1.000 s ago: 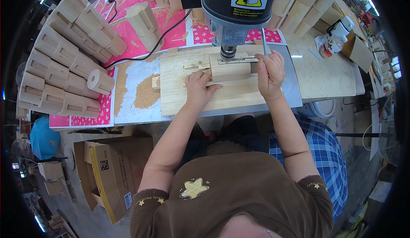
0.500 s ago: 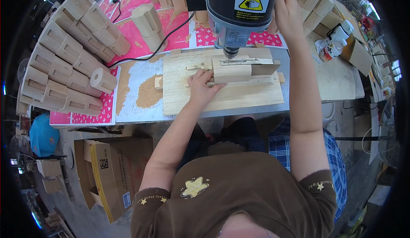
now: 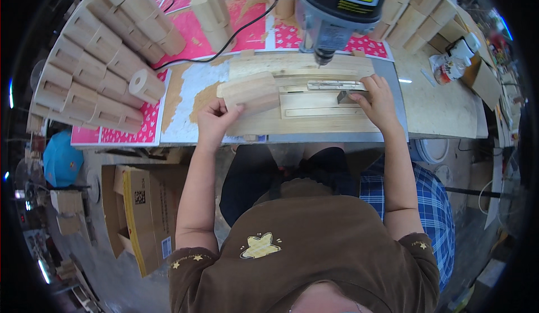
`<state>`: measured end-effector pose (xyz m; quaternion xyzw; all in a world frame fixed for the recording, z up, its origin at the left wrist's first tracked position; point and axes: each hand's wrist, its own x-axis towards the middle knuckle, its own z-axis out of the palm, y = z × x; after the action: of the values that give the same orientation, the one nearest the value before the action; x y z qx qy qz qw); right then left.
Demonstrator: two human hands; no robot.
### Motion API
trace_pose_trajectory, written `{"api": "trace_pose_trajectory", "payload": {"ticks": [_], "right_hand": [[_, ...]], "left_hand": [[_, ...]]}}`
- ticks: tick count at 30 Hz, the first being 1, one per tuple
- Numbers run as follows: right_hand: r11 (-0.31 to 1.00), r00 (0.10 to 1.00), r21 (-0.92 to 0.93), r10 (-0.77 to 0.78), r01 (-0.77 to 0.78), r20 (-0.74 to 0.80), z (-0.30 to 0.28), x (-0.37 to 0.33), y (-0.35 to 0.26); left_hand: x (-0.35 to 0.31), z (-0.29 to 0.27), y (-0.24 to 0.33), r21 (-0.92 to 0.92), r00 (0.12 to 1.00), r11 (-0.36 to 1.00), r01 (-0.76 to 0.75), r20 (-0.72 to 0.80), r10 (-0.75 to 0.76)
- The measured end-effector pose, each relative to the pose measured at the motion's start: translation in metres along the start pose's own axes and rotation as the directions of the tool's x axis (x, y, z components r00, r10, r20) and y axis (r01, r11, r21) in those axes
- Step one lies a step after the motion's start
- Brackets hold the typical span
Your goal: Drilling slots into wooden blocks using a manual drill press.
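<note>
Block [image 3: 252,92] of pale wood lies slantwise over the left edge of the board [image 3: 331,125], its left end gripped between the thumb and fingers of the left hand [image 3: 218,122]. It looks stiff, moderately heavy and dry enough not to slip; its long sides near the middle should give a steadier hold. Near the board's right edge, the right hand [image 3: 377,102] has its thumb against a grey plate [image 3: 343,97]; whether it pinches, I cannot tell.
</note>
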<state>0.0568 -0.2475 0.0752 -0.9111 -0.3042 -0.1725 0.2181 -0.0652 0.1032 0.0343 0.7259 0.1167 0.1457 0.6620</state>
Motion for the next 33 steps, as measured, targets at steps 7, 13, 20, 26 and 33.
{"api": "trace_pose_trajectory", "payload": {"ticks": [7,13,20,26,33], "right_hand": [[0.995,0.998,0.091,-0.047,0.044,0.038,0.004,-0.007,-0.034],[0.996,0.998,0.073,-0.046,0.043,0.042,0.004,-0.008,-0.033],[0.999,1.000,0.047,-0.024,0.024,-0.003,0.009,-0.010,-0.027],[0.998,0.996,0.020,-0.059,0.061,-0.060,0.022,0.015,0.000],[0.991,0.996,0.129,-0.031,0.041,-0.079,0.031,0.024,-0.011]], "left_hand": [[-0.014,0.015,0.034,-0.223,0.913,0.887,0.404,0.048,-0.404],[-0.013,0.042,0.022,-0.150,0.914,0.904,0.400,0.138,-0.382],[-0.013,0.089,0.002,-0.070,0.963,0.987,0.147,0.237,-0.126],[0.001,0.099,-0.014,0.508,0.823,0.660,-0.554,0.211,0.528],[0.023,0.095,-0.029,0.603,0.848,0.632,-0.486,0.152,0.507]]}}
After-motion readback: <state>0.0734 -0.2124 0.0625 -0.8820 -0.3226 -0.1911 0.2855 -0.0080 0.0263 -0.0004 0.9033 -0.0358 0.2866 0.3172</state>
